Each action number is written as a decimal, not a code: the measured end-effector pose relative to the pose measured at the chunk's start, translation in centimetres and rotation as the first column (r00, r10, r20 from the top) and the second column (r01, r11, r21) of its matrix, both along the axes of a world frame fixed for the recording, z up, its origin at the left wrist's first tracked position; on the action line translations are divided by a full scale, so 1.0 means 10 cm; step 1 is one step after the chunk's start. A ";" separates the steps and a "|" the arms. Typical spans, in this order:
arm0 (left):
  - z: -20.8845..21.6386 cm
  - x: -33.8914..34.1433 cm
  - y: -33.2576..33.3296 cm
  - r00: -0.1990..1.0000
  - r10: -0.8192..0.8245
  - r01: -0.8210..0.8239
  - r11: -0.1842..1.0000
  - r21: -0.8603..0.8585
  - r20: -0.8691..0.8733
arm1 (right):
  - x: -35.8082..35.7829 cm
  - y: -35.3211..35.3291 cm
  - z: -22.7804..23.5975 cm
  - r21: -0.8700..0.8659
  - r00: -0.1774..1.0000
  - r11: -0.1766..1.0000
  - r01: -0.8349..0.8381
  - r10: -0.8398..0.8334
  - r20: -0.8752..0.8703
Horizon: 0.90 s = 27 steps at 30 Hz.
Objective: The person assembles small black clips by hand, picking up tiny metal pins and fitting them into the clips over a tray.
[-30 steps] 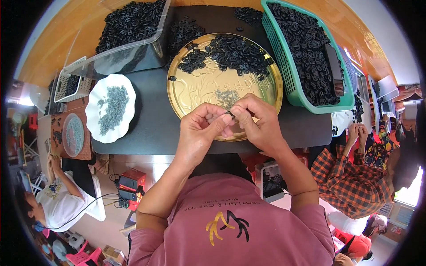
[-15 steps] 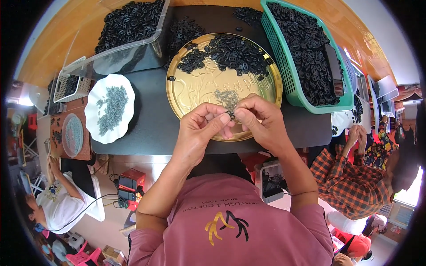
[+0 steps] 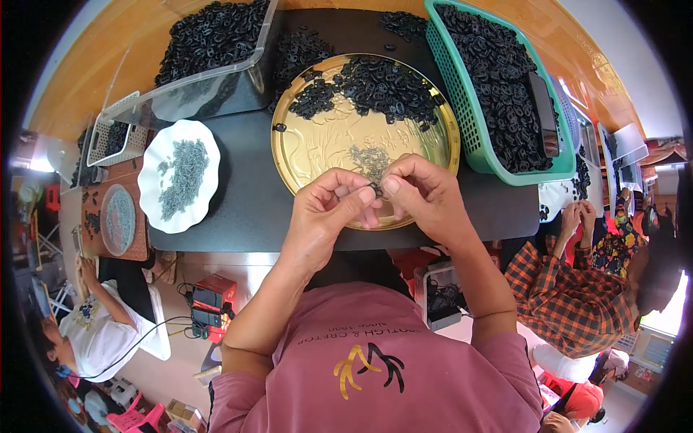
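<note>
Left hand [image 3: 325,207] pinching black piece [image 3: 377,190]; right hand [image 3: 427,198] sitting at its three o'clock, hold unclear; any slackened pinch risking drop

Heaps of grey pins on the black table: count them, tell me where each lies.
2: the larger heap on the white plate, at left, and the smaller heap on the golden tray, just beyond the left hand and right hand, which may hide more.

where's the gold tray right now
The gold tray lies at upper centre of the head view, on the dark table, with the white plate to its left and the green basket to its right.
</note>
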State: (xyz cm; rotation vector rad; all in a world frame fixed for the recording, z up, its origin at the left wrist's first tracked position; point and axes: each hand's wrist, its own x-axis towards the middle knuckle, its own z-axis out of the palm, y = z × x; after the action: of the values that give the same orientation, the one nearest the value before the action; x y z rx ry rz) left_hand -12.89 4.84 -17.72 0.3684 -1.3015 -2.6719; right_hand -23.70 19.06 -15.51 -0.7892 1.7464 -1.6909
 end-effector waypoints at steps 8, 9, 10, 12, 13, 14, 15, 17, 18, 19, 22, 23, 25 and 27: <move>-0.01 -0.01 0.01 1.000 0.018 -0.018 1.000 0.003 0.000 | 0.06 -0.05 -0.02 -0.099 0.969 0.993 0.063 -0.037 0.242; 0.00 -0.01 0.01 1.000 0.026 -0.026 1.000 0.004 0.003 | 0.07 -0.05 -0.02 -0.084 0.969 0.993 0.087 -0.065 0.237; -0.01 -0.02 0.01 1.000 0.026 -0.026 1.000 0.004 0.002 | 0.08 -0.05 -0.02 -0.068 0.969 0.992 0.111 -0.092 0.231; -0.02 -0.02 0.01 1.000 0.030 -0.030 0.999 -0.019 -0.007 | 0.08 -0.05 -0.04 -0.067 0.969 0.991 0.112 -0.094 0.228; -0.02 -0.02 0.01 1.000 0.030 -0.030 0.999 -0.019 -0.006 | 0.08 -0.04 -0.05 -0.067 0.969 0.991 0.112 -0.094 0.227; -0.02 -0.02 0.01 1.000 0.030 -0.030 0.999 -0.023 0.004 | 0.07 -0.04 -0.04 -0.067 0.969 0.991 0.112 -0.094 0.228; -0.02 -0.02 0.01 0.999 0.029 -0.029 0.999 -0.026 0.014 | 0.07 -0.04 -0.03 -0.059 0.969 0.990 0.125 -0.109 0.223; -0.03 -0.03 0.01 0.999 0.036 -0.036 0.998 -0.048 0.014 | 0.06 -0.03 -0.03 -0.050 0.968 0.989 0.139 -0.125 0.217; -0.04 -0.03 0.02 0.999 0.044 -0.043 0.997 -0.071 0.014 | 0.06 -0.02 -0.03 -0.037 0.972 0.992 0.124 -0.114 0.203; -0.04 -0.03 0.02 0.999 0.043 -0.042 0.997 -0.071 0.014 | 0.06 -0.02 -0.04 -0.025 0.976 0.994 0.110 -0.103 0.190; -0.04 -0.04 0.03 0.999 0.045 -0.044 0.995 -0.088 0.008 | 0.07 -0.03 -0.06 -0.020 0.984 0.996 0.082 -0.078 0.163; -0.04 -0.04 0.03 0.999 0.049 -0.049 0.995 -0.089 0.001 | 0.07 -0.03 -0.08 -0.020 0.984 0.996 0.082 -0.078 0.163; -0.04 -0.05 0.03 0.999 0.054 -0.055 0.994 -0.091 -0.005 | 0.07 -0.02 -0.12 -0.046 0.985 0.995 0.089 -0.082 0.150; -0.03 -0.05 0.03 0.998 0.055 -0.055 0.994 -0.094 0.004 | 0.08 -0.03 -0.11 -0.034 0.988 0.995 0.092 -0.087 0.128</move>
State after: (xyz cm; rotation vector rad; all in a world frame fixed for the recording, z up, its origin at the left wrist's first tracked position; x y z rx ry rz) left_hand -13.35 5.14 -18.03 0.3952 -1.3916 -2.5562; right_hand -22.88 18.77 -16.58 -0.6145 1.6879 -1.7989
